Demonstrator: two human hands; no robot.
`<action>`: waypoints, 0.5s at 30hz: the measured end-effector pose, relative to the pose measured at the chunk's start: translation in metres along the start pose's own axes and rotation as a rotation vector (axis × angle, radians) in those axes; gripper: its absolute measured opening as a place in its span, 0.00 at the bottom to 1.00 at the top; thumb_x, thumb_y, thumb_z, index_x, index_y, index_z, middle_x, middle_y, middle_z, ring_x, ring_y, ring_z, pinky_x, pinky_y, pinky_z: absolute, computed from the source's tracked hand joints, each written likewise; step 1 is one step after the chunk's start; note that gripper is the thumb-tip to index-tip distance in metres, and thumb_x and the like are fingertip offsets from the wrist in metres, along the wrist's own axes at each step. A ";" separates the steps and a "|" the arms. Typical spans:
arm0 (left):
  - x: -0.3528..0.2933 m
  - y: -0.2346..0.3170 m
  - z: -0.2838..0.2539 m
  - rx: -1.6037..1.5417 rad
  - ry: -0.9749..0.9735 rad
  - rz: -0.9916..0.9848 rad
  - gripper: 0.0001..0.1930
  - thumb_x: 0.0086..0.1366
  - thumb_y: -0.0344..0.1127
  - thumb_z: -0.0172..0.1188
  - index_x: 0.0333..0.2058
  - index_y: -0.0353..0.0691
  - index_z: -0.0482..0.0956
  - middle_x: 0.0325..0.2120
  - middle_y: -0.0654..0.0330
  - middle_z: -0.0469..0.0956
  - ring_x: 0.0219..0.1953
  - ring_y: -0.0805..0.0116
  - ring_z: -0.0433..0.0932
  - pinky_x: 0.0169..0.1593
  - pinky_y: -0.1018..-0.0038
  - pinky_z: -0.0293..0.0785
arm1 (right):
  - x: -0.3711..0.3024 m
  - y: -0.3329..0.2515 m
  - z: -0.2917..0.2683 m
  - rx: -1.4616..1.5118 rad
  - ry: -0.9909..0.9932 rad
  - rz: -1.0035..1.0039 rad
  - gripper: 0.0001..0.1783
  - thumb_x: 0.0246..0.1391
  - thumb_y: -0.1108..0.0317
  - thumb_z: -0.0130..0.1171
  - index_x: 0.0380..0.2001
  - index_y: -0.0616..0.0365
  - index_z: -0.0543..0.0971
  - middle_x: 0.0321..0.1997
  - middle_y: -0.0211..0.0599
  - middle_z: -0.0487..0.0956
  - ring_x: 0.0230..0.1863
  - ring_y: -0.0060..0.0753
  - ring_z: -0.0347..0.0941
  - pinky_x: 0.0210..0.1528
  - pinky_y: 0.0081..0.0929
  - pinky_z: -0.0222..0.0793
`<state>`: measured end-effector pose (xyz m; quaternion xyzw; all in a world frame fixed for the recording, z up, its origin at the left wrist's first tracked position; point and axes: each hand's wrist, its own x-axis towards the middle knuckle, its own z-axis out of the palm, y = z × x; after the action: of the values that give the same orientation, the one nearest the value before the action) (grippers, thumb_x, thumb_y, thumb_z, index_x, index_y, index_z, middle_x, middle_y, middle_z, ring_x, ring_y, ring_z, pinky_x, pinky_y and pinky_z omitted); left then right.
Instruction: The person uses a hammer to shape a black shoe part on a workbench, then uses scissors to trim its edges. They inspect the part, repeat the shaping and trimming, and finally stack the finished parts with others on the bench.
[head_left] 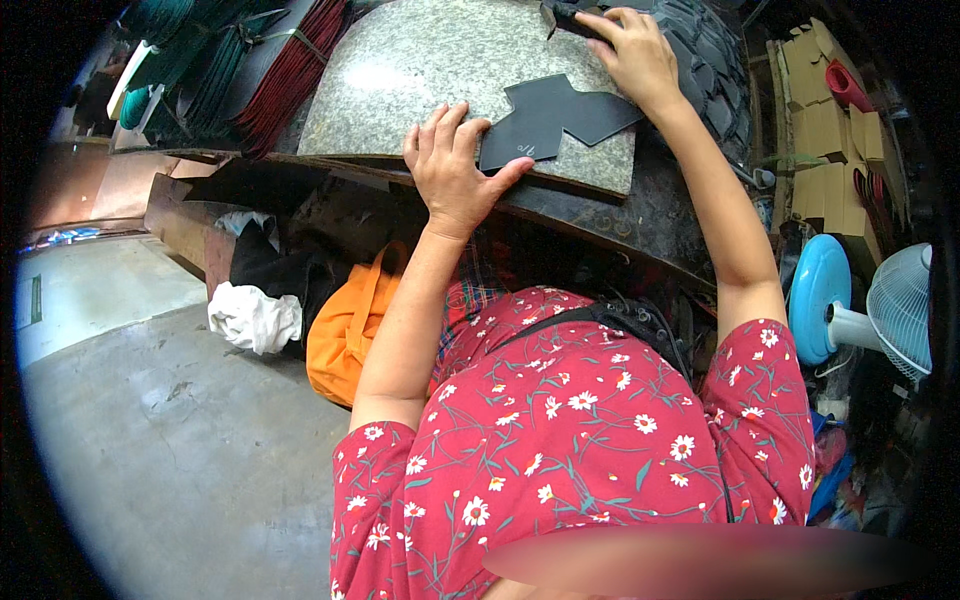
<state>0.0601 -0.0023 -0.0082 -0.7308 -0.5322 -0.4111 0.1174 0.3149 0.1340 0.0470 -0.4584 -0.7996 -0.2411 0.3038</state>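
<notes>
Black sheet (545, 108), edge behind left hand (450, 165); right hand (640, 65) holds indistinct object (574, 19).

Glare on the speckled board (420, 65), dark bowed edges

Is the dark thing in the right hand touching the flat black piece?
Apart. The head view shows speckled grey board between the dark thing in the right hand and the flat black piece.

Left hand (452, 180): thumb touches near edge of black cut-out panel (535, 120), flat on speckled slab (390, 75). Right hand (643, 68) grips dark block-like piece (572, 20), slab's far right. Black pieces (705, 60) lie piled right of slab.
</notes>
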 end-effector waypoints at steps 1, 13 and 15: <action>-0.001 0.000 0.000 0.000 0.007 0.005 0.31 0.48 0.64 0.71 0.42 0.47 0.80 0.51 0.58 0.77 0.59 0.56 0.71 0.64 0.57 0.55 | -0.004 -0.006 -0.004 0.052 -0.034 -0.021 0.16 0.57 0.57 0.62 0.50 0.33 0.83 0.46 0.31 0.80 0.49 0.39 0.76 0.51 0.36 0.74; 0.012 0.016 -0.006 0.014 -0.183 -0.101 0.24 0.53 0.53 0.70 0.45 0.49 0.82 0.53 0.54 0.74 0.63 0.54 0.64 0.66 0.45 0.49 | -0.044 -0.040 -0.016 0.324 -0.067 -0.089 0.14 0.55 0.60 0.64 0.46 0.41 0.84 0.44 0.31 0.79 0.48 0.37 0.76 0.50 0.34 0.73; 0.019 0.020 -0.003 -0.029 -0.182 -0.132 0.21 0.53 0.48 0.70 0.46 0.49 0.83 0.51 0.56 0.75 0.61 0.54 0.65 0.66 0.41 0.48 | -0.045 -0.039 -0.016 0.356 -0.069 -0.089 0.14 0.55 0.61 0.64 0.46 0.41 0.84 0.43 0.31 0.80 0.47 0.38 0.76 0.50 0.34 0.73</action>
<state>0.0783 0.0009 0.0131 -0.7302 -0.5815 -0.3575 0.0306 0.3026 0.0787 0.0223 -0.3697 -0.8590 -0.0928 0.3417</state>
